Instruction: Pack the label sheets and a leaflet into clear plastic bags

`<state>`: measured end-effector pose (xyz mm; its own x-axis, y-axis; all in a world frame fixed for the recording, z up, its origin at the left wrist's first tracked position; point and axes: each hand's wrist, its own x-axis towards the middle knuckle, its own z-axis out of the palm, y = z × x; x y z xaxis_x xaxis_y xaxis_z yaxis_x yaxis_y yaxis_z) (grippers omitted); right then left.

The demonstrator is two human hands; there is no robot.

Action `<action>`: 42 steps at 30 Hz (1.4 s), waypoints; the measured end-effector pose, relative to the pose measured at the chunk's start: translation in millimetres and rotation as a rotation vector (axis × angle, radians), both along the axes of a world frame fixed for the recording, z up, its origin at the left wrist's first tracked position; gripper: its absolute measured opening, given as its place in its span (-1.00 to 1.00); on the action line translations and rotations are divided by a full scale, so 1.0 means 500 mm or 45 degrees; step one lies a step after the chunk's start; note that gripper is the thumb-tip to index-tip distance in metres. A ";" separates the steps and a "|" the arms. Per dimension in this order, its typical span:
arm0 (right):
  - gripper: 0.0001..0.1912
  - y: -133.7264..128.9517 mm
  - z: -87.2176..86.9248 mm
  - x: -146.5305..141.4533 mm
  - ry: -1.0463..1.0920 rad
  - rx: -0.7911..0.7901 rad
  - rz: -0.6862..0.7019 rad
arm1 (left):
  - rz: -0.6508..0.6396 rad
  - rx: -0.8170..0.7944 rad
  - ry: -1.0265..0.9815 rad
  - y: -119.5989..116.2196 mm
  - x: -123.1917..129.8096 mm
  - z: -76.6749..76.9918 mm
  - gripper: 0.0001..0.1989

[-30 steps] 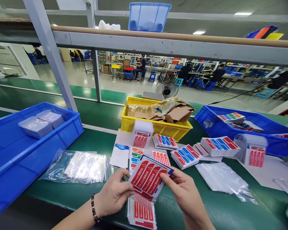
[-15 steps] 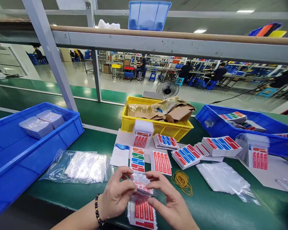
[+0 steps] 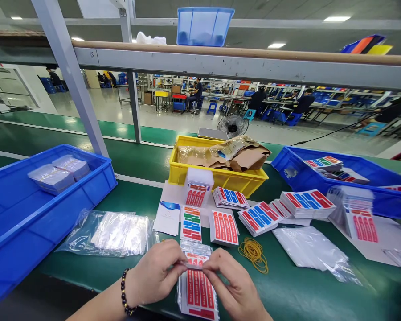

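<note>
A clear plastic bag (image 3: 181,296) with a red-and-white label sheet (image 3: 201,290) inside lies at the bench's front edge. My left hand (image 3: 158,271) pinches the left end of the bag's folded edge. At the other end, my right hand (image 3: 232,278) grips the same edge between thumb and fingers. Just beyond my fingers is more clear plastic, over a sheet with red, green and blue labels (image 3: 191,224). A stack of red label sheets (image 3: 224,227) sits beyond my right hand, and yellow rubber bands (image 3: 254,254) lie to its right.
Blue bins stand at left (image 3: 83,187) and right (image 3: 307,183); a yellow bin (image 3: 220,177) holding brown paper is at the back. Flat plastic bags (image 3: 120,234) lie left, white bags (image 3: 312,252) right. Card stacks (image 3: 259,218) stand between. A shelf beam (image 3: 220,62) crosses overhead.
My fingers have closed down along the bag's edge, which now forms a narrow fold. More of the red label sheet shows below them, and my left hand has shifted slightly left.
</note>
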<state>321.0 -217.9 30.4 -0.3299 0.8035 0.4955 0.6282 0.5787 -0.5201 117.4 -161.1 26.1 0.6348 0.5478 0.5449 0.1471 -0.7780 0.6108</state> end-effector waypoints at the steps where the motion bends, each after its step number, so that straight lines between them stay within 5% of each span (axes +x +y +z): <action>1: -0.90 -0.001 0.001 -0.001 -0.003 0.031 -0.001 | 0.002 -0.009 -0.007 -0.002 0.001 0.000 -0.93; 14: -0.91 -0.018 -0.002 -0.021 -0.121 0.181 0.105 | -0.124 -0.072 -0.095 -0.030 0.025 0.001 -0.96; 21: -0.88 -0.013 -0.009 -0.008 -0.102 0.009 0.180 | -0.127 -0.187 -0.082 -0.029 0.029 -0.028 -0.94; 24: -0.83 0.012 -0.022 0.013 -0.039 -0.196 0.104 | 0.019 -0.279 -0.038 -0.011 0.005 -0.046 -0.66; 29: -0.78 0.072 -0.095 0.046 -0.077 -0.488 -0.092 | 0.464 -0.440 0.054 0.030 -0.056 -0.085 -0.75; 33: -0.83 0.098 -0.157 0.048 -0.267 -0.051 -0.379 | 0.678 -0.519 0.222 0.054 -0.094 -0.114 -0.70; 36: -0.79 0.097 -0.171 0.037 -0.372 0.301 -0.502 | 0.797 -0.441 0.458 0.065 -0.103 -0.134 -0.71; 42: -0.84 0.080 -0.155 0.009 -0.311 0.322 -0.401 | 0.956 -0.622 0.953 0.091 -0.085 -0.167 -0.56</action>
<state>325.7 -177.9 -47.3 -0.2207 0.7472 0.6269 0.8800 0.4297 -0.2025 74.8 -115.5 -57.4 0.1358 0.9701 -0.2012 0.9208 -0.0486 0.3869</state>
